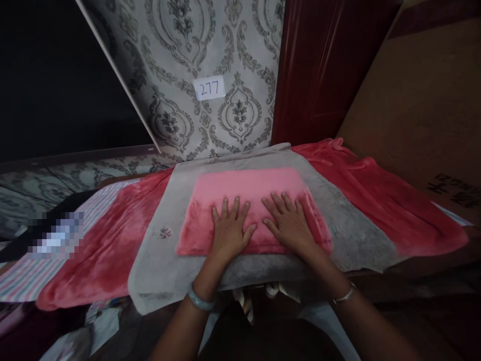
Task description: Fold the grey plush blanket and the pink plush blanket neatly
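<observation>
A plush pink blanket (pixel 248 183), folded into a flat rectangle, lies in the middle of a grey cloth (pixel 156 260). Flat on its left half rests my left hand (pixel 231 230), fingers spread and pointing away from me. My right hand (pixel 288 220) presses on the right half in the same way, with its thumb towards the left one. Neither hand grips anything. Layered fold edges show along the blanket's right side. Beneath the grey cloth, a red plush cloth (pixel 108 245) sticks out to the left and right.
A striped cloth (pixel 22 273) lies under the red one at the left. Behind stand a patterned wall with a paper marked 277 (pixel 209 88) and a dark red panel (pixel 311 65). A large dark screen (pixel 63 80) is at left, a cardboard box (pixel 424 100) at right.
</observation>
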### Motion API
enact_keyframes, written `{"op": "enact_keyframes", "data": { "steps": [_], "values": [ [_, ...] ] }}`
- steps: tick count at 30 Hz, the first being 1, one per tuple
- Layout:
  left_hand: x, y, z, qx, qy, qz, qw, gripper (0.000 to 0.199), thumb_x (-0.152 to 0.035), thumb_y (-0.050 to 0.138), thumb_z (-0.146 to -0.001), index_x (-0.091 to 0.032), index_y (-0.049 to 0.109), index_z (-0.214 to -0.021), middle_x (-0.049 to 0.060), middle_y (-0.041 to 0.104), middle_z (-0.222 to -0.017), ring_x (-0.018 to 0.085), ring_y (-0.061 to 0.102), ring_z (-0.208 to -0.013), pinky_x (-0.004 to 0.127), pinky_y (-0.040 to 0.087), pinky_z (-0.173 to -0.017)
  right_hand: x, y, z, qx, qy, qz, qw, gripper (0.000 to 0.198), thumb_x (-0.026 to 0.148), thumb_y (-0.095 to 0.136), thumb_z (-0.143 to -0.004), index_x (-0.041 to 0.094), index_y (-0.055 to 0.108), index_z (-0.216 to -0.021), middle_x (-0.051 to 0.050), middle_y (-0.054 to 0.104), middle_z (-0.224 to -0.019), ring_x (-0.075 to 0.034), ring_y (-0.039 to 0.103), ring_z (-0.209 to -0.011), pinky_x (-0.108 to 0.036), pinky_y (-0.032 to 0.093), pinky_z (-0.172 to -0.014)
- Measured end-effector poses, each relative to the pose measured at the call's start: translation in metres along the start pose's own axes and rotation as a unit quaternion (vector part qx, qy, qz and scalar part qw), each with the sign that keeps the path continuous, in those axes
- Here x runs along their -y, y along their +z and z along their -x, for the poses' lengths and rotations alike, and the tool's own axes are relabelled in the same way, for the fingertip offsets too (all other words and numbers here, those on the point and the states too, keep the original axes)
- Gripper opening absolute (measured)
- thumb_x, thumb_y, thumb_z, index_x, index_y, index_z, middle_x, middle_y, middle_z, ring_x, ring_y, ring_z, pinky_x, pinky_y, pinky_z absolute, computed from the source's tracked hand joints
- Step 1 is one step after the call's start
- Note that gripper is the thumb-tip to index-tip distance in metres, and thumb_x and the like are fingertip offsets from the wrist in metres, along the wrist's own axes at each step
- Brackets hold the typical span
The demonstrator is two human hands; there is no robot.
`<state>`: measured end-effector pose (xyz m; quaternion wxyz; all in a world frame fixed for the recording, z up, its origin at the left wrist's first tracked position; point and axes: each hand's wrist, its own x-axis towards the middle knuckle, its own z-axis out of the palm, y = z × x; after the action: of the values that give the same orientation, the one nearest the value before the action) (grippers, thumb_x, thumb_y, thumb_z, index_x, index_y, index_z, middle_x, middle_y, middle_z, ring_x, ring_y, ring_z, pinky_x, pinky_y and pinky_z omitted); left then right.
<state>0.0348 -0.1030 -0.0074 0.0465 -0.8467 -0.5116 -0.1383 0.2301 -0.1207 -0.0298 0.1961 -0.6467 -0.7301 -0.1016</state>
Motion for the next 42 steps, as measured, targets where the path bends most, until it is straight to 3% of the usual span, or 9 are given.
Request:
{"op": "enact_keyframes", "data": {
  "steps": [4,11,15,19,23,27,31,36,42],
  "values": [
    [0.002,0.009,0.002,0.001,0.0,-0.014,1.0,0.062,-0.053,0.044,-0.099,-0.029,0.04,-0.156,0.007,0.029,-0.167,0.042,0.019,-0.154,0.075,0.016,-0.118,-0.002,0.01,0.007,0.008,0.011,0.005,1.0,0.057,0.048,0.039,-0.102,0.03,0.043,-0.155,-0.007,0.035,-0.164,-0.036,0.029,-0.151,-0.066,0.024,-0.117],
    [0.022,-0.007,0.005,0.022,-0.018,-0.022,0.999,0.059,-0.049,0.04,-0.101,-0.025,0.042,-0.155,0.01,0.034,-0.164,0.036,0.029,-0.152,0.069,0.021,-0.119,-0.017,0.0,0.01,0.019,0.031,0.004,0.999,0.056,0.046,0.038,-0.102,0.028,0.045,-0.154,-0.006,0.04,-0.162,-0.035,0.031,-0.15,-0.063,0.025,-0.118],
    [0.055,-0.006,0.023,-0.02,-0.086,-0.043,0.995,0.058,-0.047,0.041,-0.1,-0.022,0.046,-0.153,0.012,0.035,-0.163,0.039,0.027,-0.152,0.072,0.022,-0.117,-0.035,-0.002,0.028,-0.007,0.073,0.012,0.997,0.055,0.046,0.036,-0.103,0.027,0.045,-0.154,-0.008,0.041,-0.161,-0.037,0.03,-0.15,-0.068,0.03,-0.114],
    [0.082,0.002,0.041,-0.064,-0.128,-0.011,0.99,0.061,-0.047,0.042,-0.1,-0.02,0.044,-0.154,0.013,0.033,-0.165,0.04,0.031,-0.15,0.065,0.036,-0.113,-0.048,0.0,0.049,-0.044,0.093,-0.016,0.995,0.055,0.046,0.035,-0.103,0.024,0.047,-0.152,-0.01,0.042,-0.16,-0.039,0.032,-0.148,-0.065,0.037,-0.111],
    [0.093,0.008,0.049,-0.1,-0.132,0.024,0.986,0.059,-0.042,0.037,-0.101,-0.012,0.049,-0.15,0.019,0.037,-0.162,0.038,0.048,-0.139,0.059,0.041,-0.111,-0.057,0.007,0.064,-0.098,0.107,-0.095,0.985,0.056,0.043,0.036,-0.103,0.023,0.044,-0.154,-0.013,0.041,-0.16,-0.034,0.043,-0.143,-0.057,0.042,-0.112],
    [0.095,0.01,0.055,-0.159,-0.151,0.085,0.972,0.053,-0.038,0.036,-0.1,-0.014,0.057,-0.142,0.019,0.045,-0.157,0.035,0.048,-0.14,0.056,0.038,-0.115,-0.062,0.013,0.074,-0.152,0.137,-0.158,0.966,0.053,0.04,0.033,-0.102,0.023,0.051,-0.149,-0.014,0.052,-0.15,-0.031,0.052,-0.136,-0.056,0.043,-0.111],
    [0.099,0.007,0.063,-0.208,-0.213,0.23,0.927,0.055,-0.045,0.045,-0.096,-0.015,0.058,-0.141,0.016,0.053,-0.151,0.029,0.047,-0.141,0.048,0.032,-0.121,-0.065,0.012,0.078,-0.162,0.172,-0.226,0.945,0.057,0.047,0.036,-0.099,0.019,0.054,-0.145,-0.015,0.063,-0.137,-0.031,0.058,-0.128,-0.056,0.042,-0.111],
    [0.113,-0.008,0.063,-0.187,-0.322,0.435,0.82,0.071,-0.057,0.067,-0.081,-0.019,0.058,-0.141,0.012,0.065,-0.133,0.028,0.062,-0.121,0.041,0.047,-0.108,-0.077,0.008,0.076,-0.132,0.26,-0.332,0.897,0.064,0.057,0.048,-0.092,0.026,0.05,-0.148,-0.009,0.059,-0.145,-0.03,0.055,-0.133,-0.05,0.043,-0.113],
    [0.13,-0.023,0.046,-0.134,-0.357,0.517,0.767,0.085,-0.056,0.079,-0.068,-0.016,0.058,-0.141,0.007,0.069,-0.105,0.023,0.066,-0.099,0.033,0.053,-0.09,-0.099,0.0,0.061,-0.07,0.311,-0.386,0.866,0.058,0.062,0.05,-0.091,0.031,0.061,-0.139,-0.006,0.065,-0.139,-0.031,0.059,-0.128,-0.05,0.044,-0.113]
  ]
}}
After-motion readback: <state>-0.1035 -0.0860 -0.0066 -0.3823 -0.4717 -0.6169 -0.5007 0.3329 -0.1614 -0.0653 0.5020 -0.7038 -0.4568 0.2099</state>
